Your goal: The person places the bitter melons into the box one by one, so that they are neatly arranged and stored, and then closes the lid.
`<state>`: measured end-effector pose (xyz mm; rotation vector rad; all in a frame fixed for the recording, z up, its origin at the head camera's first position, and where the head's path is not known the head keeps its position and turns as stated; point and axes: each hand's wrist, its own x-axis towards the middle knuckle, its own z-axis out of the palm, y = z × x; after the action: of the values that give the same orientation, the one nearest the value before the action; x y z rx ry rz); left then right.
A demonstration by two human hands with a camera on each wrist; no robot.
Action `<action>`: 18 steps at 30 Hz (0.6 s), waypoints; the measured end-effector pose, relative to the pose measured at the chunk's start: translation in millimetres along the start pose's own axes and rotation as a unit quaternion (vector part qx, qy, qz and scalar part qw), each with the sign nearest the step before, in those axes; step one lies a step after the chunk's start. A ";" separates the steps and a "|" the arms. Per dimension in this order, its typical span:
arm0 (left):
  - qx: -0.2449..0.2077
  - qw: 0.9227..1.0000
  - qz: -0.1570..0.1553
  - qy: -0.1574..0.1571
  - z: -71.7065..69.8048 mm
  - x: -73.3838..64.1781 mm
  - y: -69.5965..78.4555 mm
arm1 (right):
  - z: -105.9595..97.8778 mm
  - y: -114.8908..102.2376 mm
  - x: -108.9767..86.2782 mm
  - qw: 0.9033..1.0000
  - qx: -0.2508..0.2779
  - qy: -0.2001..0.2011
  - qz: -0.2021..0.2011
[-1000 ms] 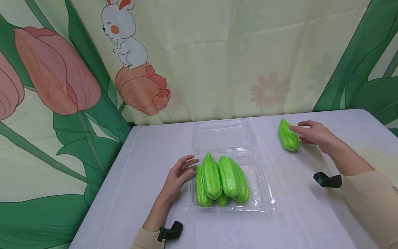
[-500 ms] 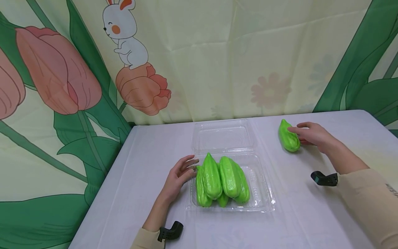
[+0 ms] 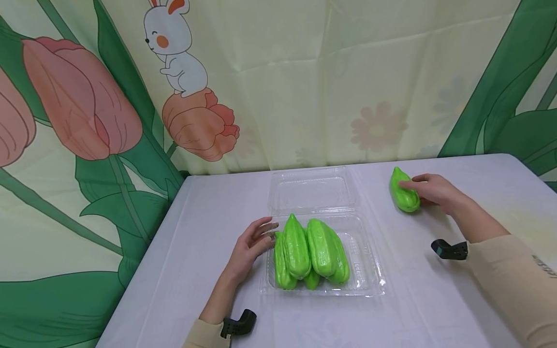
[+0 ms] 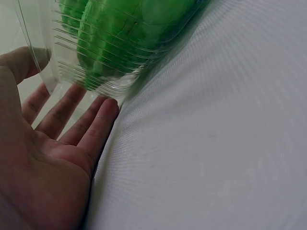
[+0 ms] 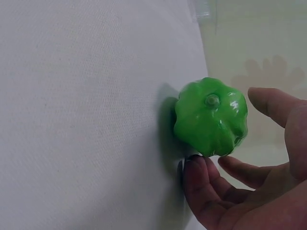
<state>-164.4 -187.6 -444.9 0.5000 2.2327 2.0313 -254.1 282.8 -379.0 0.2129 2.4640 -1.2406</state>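
Near the far right, one ridged green gourd (image 3: pixel 399 197), glossy, lobed, tapering to a blunt tip, lying on a white woven tablecloth (image 3: pixel 174 270). Around it, right hand (image 3: pixel 439 191) loosely parted, thumb and fingers bracketing its sides; cannot tell whether gripping firmly. At centre, at least five similar gourds (image 3: pixel 297 253) heaped in one clear plastic clamshell (image 3: pixel 365 263), ribbed along the wall, single lid (image 3: pixel 311 191) folded back. Alongside, left hand (image 3: pixel 245 249) relaxed, fingers nearly straight against the plastic, grasping nothing. Two black wrist cameras (image 3: pixel 239 324), two beige sleeves (image 3: pixel 509 280).
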 end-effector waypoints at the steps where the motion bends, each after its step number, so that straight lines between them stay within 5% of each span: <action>1: 0.001 1.000 0.001 0.000 -0.1 0.0 -0.1 | 0.1 -0.1 0.1 1.000 -0.002 -0.002 0.001; 18: 0.000 1.000 0.000 0.001 0.3 -0.3 0.7 | 3.2 -1.0 1.6 1.000 -0.003 -0.007 0.009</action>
<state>-164.0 -187.4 -444.3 0.4995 2.2344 2.0318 -255.0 279.6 -380.5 0.2233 2.4479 -1.2243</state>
